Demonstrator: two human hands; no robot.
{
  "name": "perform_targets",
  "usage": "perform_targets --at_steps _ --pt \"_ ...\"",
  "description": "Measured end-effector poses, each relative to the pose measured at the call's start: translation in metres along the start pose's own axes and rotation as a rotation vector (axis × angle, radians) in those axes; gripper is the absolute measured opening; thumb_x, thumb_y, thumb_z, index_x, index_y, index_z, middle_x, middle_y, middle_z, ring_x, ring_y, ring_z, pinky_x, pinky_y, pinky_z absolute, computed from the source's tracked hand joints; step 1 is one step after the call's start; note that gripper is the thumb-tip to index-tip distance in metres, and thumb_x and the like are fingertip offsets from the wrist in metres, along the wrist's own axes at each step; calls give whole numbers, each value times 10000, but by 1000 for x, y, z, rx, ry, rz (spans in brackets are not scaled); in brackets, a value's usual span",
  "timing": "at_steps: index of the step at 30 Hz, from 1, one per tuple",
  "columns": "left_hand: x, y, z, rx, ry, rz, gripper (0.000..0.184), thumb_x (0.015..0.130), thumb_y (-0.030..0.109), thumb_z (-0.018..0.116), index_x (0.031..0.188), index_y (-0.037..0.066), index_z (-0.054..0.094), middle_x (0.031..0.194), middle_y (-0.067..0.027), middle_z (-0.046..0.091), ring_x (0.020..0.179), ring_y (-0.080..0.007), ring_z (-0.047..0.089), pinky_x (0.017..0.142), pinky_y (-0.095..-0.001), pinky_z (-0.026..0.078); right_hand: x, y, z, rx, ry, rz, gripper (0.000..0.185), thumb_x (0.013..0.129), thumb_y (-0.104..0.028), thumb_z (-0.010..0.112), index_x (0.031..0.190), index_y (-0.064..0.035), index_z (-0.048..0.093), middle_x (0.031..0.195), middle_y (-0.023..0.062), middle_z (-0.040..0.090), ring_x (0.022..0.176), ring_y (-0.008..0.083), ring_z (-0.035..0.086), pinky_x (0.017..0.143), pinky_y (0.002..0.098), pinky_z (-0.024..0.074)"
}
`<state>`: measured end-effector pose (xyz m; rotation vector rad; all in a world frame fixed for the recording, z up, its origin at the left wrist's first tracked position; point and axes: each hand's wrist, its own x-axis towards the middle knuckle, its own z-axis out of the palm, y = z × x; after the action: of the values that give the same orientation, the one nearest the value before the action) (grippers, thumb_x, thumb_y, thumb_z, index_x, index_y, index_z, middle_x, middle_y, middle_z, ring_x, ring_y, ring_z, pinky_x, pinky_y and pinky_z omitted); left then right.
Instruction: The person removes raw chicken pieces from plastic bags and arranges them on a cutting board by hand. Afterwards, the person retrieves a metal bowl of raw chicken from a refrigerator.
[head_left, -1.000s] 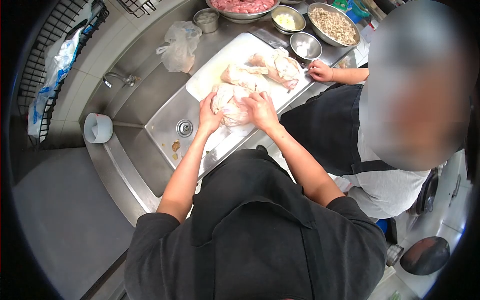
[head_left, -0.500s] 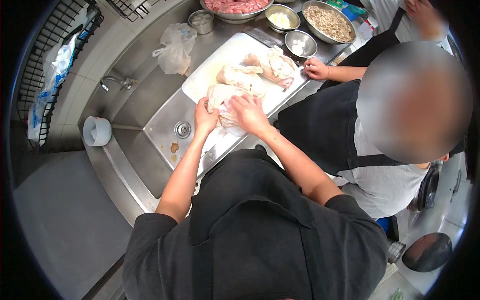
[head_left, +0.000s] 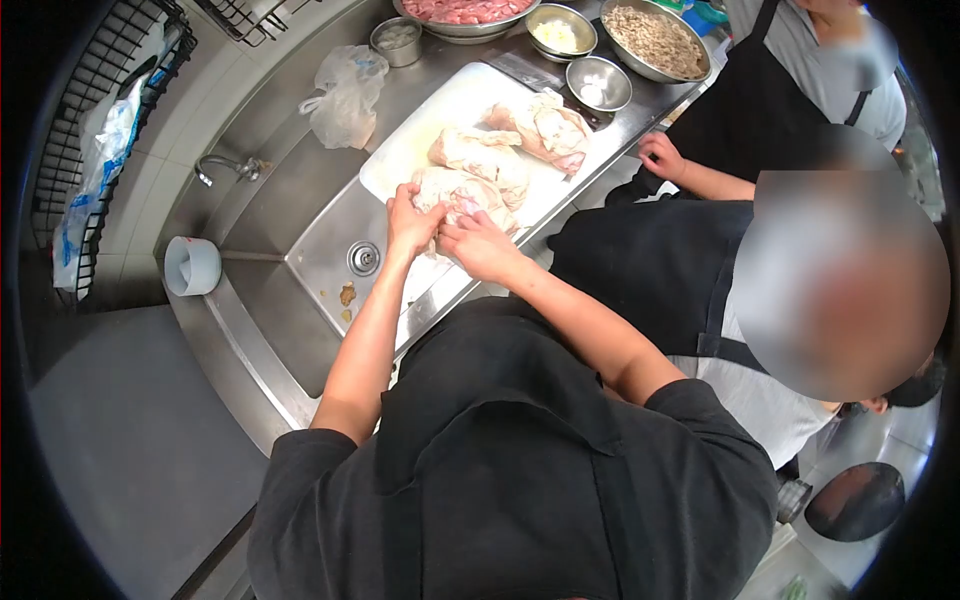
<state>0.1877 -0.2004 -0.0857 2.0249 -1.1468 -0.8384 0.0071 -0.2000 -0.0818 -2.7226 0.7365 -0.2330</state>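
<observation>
Three pale raw chickens lie in a row on a white cutting board (head_left: 395, 165). My left hand (head_left: 413, 222) grips the left side of the nearest chicken (head_left: 462, 192), its thumb pointing in toward the middle. On that bird's near side, the bent fingers of my right hand (head_left: 482, 246) pinch at the skin and flesh, close to my left thumb. Just beyond lies the middle chicken (head_left: 480, 155), and the far chicken (head_left: 550, 130) is at the board's right end. My fingertips are partly hidden against the meat.
A steel sink (head_left: 320, 270) with a drain lies left of the board. Behind are a plastic bag (head_left: 345, 95), a small steel bowl (head_left: 598, 84), a bowl of minced food (head_left: 655, 42) and a bowl of pink meat (head_left: 465, 10). A co-worker's hand (head_left: 660, 155) is at the right.
My right hand has drawn down and left, its fingers now curled in at the nearest chicken's near side. The co-worker's hand has moved right, away from the board's edge.
</observation>
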Motion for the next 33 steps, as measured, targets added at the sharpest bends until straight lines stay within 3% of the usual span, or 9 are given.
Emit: perform_targets --at_steps 7,13,17,19,20,23,25,29,33 --pt "3 10 -1 117 -68 -60 774 694 218 877 1312 104 425 1276 -245 490 1204 -403 543 1001 -469 480 -29 -2 -43 125 -189 213 251 827 -66 608 1061 -112 687 1095 45 647 1121 250 588 911 435 406" --pt "8 5 5 161 -71 -18 808 712 200 815 1384 128 371 1338 -249 473 1201 -428 574 1014 -469 488 -50 18 -22 133 281 336 299 883 -70 546 1180 -86 572 1131 135 598 1188 291 553 944 476 442" --pt "13 7 10 157 -97 -28 826 733 228 786 1426 134 347 1374 -262 470 1223 -429 570 1027 -476 483 -47 23 -4 142 358 404 303 884 -38 530 1184 -71 558 1135 142 576 1139 310 559 926 486 460" --pt "12 10 11 195 -103 -54 846 740 276 793 1438 132 337 1379 -266 469 1228 -429 569 1033 -475 480 -40 27 -1 165 321 483 606 756 -12 670 1340 21 510 1202 203 549 1128 386 551 939 504 469" --pt "11 12 12 233 -113 -79 868 747 323 800 1450 131 328 1384 -270 467 1234 -429 568 1038 -475 478 -37 28 3 165 321 483 606 756 -12 670 1340 21 510 1202 203 549 1128 386 551 939 504 469" --pt "11 18 9 109 -149 -121 980 747 463 812 1498 128 280 1420 -295 439 1243 -449 560 1053 -483 469 -32 26 3 221 399 471 763 716 -32 706 1441 -34 467 1237 211 508 1147 398 515 955 513 446" --pt "5 38 8 156 -155 -173 1040 737 525 807 1514 111 253 1435 -309 420 1258 -466 543 1057 -494 465 -34 19 -2 271 263 536 855 689 -45 733 1495 -124 462 1289 188 458 1189 381 467 992 547 392" --pt "6 55 20 267 -119 -246 1169 715 615 790 1545 64 179 1462 -338 382 1296 -507 493 1067 -531 452 -35 14 2 290 284 547 706 682 -32 700 1370 -145 589 1241 176 469 1171 375 469 937 523 395" --pt "11 64 21 294 -158 -269 1170 717 538 812 1543 38 152 1472 -340 359 1314 -508 473 1068 -532 458 -34 8 -10 322 190 416 562 728 -80 731 1282 -132 648 1218 155 499 1191 364 473 942 522 393"
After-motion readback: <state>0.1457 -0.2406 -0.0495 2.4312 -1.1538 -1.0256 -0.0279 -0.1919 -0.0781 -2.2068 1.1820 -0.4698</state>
